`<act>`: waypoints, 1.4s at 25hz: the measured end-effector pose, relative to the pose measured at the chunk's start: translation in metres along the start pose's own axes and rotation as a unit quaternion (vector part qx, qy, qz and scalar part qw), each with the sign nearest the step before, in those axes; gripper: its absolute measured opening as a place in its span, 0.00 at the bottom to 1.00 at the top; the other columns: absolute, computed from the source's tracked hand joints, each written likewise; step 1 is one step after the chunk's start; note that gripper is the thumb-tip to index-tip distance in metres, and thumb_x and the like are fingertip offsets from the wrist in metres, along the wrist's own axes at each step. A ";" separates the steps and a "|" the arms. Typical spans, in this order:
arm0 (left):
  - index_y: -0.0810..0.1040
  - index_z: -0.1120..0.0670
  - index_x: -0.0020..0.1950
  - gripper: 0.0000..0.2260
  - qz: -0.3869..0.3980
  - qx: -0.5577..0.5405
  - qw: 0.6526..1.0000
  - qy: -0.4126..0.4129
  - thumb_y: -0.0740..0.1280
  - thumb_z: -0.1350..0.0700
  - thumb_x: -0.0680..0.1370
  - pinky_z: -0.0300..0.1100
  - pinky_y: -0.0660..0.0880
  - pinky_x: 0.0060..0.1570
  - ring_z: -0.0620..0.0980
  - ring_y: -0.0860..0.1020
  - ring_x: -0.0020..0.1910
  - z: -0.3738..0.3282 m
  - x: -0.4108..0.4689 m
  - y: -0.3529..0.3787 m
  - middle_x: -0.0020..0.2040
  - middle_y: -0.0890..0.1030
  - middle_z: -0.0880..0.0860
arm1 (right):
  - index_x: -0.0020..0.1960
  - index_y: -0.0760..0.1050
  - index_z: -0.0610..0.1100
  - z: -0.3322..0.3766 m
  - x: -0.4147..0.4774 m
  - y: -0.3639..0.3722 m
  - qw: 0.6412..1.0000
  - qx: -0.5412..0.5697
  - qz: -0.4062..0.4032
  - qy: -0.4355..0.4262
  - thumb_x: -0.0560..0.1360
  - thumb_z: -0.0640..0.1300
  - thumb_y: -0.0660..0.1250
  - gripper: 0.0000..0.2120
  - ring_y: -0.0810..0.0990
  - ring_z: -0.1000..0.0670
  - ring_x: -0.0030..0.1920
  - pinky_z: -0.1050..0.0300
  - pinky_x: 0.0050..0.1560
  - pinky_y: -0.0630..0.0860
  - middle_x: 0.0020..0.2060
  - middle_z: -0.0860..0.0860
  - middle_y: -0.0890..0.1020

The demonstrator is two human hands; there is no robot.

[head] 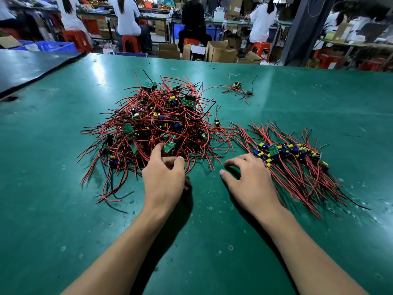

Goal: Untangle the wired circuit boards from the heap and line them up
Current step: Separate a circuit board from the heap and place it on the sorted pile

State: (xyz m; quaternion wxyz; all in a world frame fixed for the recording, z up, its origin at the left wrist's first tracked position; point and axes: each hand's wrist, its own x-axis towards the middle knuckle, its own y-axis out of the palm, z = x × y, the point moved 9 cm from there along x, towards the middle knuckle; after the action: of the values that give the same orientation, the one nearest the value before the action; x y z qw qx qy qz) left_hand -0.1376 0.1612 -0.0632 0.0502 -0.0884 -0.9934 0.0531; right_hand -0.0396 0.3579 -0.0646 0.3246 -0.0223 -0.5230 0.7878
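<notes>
A tangled heap (pixel 153 122) of small green circuit boards with red and black wires lies on the green table, left of centre. To its right a row of boards (pixel 291 153) lies side by side, wires trailing toward me. My left hand (pixel 163 177) sits at the heap's near edge, forefinger stretched out beside a green board (pixel 169 147), the other fingers loosely curled; I cannot tell whether they hold a wire. My right hand (pixel 248 179) rests at the left end of the row, fingers bent over the wires, nothing visibly gripped.
Two more wired boards (pixel 240 88) lie apart at the back, and a single one (pixel 217 122) between heap and row. A dark mat (pixel 32 67) covers the table's far left. People sit on red stools at benches behind, among cardboard boxes and blue crates.
</notes>
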 end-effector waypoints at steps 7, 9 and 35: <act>0.72 0.53 0.68 0.19 0.000 0.055 0.998 0.033 0.68 0.58 0.77 0.47 0.78 0.34 0.50 0.77 0.27 -0.004 0.001 -0.004 0.35 0.84 0.53 | 0.54 0.83 0.52 -0.006 0.001 -0.002 0.999 0.032 -0.011 0.013 0.75 0.55 0.70 0.11 0.73 0.49 0.61 0.58 0.57 0.60 0.56 0.53 0.78; 0.68 0.51 0.73 0.24 0.022 0.074 0.996 0.035 0.68 0.57 0.78 0.38 0.75 0.26 0.48 0.77 0.23 -0.004 0.001 0.001 0.35 0.84 0.51 | 0.53 0.83 0.50 -0.002 0.001 -0.004 0.997 0.070 -0.013 -0.003 0.76 0.52 0.70 0.10 0.75 0.48 0.59 0.51 0.64 0.68 0.54 0.52 0.80; 0.85 0.52 0.54 0.08 0.054 0.098 0.942 0.316 0.72 0.53 0.76 0.34 0.78 0.37 0.36 0.81 0.34 -0.053 -0.053 0.032 0.44 0.86 0.44 | 0.53 0.86 0.45 0.024 -0.011 0.027 0.762 0.588 0.223 0.153 0.78 0.59 0.64 0.20 0.78 0.55 0.35 0.62 0.35 0.71 0.40 0.50 0.83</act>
State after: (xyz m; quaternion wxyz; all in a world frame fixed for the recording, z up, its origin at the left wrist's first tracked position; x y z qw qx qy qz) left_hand -0.0749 0.1880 -0.0195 0.3673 -0.1484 -0.9100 0.1225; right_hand -0.0528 0.3263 -0.0796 0.1646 -0.0634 0.1193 0.9771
